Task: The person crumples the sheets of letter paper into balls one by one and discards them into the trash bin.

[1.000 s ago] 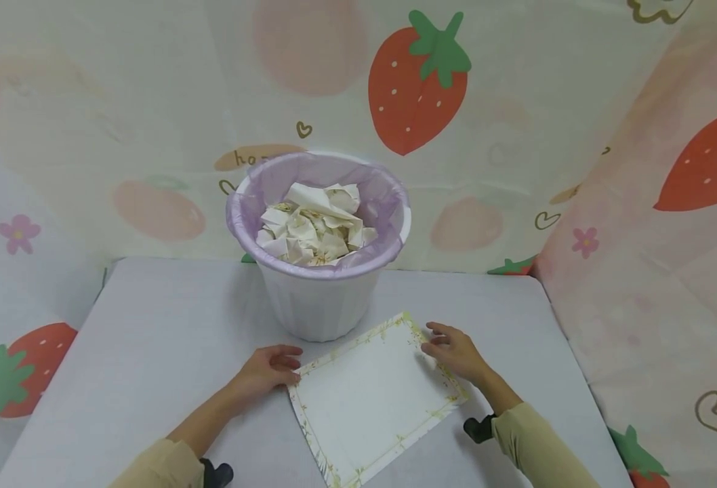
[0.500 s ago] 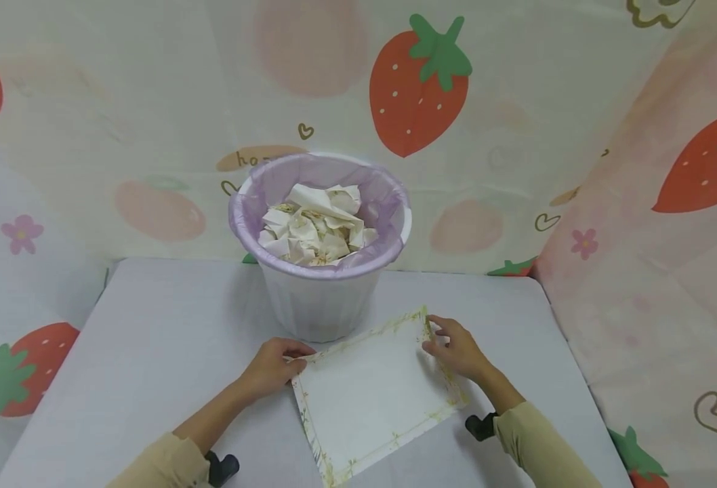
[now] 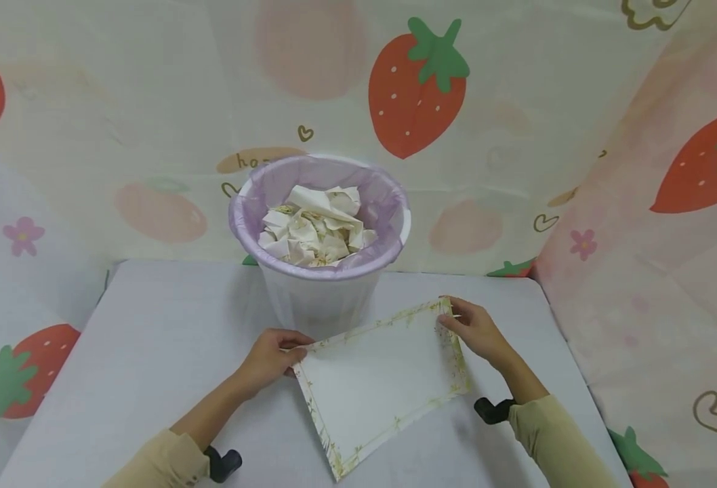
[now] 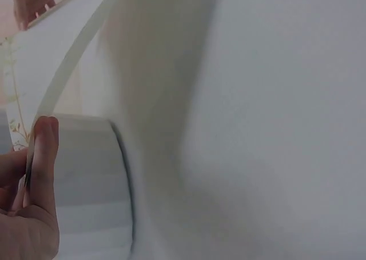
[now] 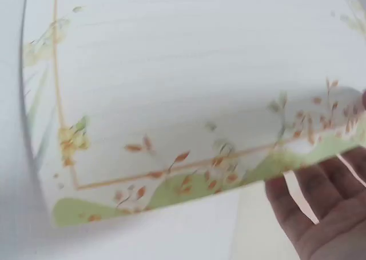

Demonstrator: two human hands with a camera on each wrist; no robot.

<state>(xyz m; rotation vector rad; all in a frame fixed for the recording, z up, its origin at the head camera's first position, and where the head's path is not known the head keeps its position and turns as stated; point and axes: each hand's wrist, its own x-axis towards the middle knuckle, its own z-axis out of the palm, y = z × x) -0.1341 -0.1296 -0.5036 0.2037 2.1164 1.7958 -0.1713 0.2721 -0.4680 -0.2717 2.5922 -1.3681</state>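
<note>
A sheet of writing paper point(image 3: 383, 386) with a floral border spans both hands, tilted with its far edge lifted above the table. My left hand point(image 3: 273, 359) pinches its left far corner between thumb and fingers; in the left wrist view the fingers point(image 4: 43, 163) hold the edge of the sheet. At the right far corner my right hand point(image 3: 474, 329) grips the paper, thumb on top and fingers beneath. Faint ruled lines and leaf prints on the paper point(image 5: 189, 100) show in the right wrist view, with the right hand's fingers point(image 5: 320, 197) under its edge.
Just behind the paper stands a white bin point(image 3: 324, 298) with a purple liner point(image 3: 389, 203), holding crumpled paper point(image 3: 316, 224). The white-covered table point(image 3: 169, 325) ends at a strawberry-print backdrop point(image 3: 517, 135) behind and on both sides.
The left hand has taken hold of the paper's left corner and the right hand has closed on the right corner. The paper's far edge has risen from the table.
</note>
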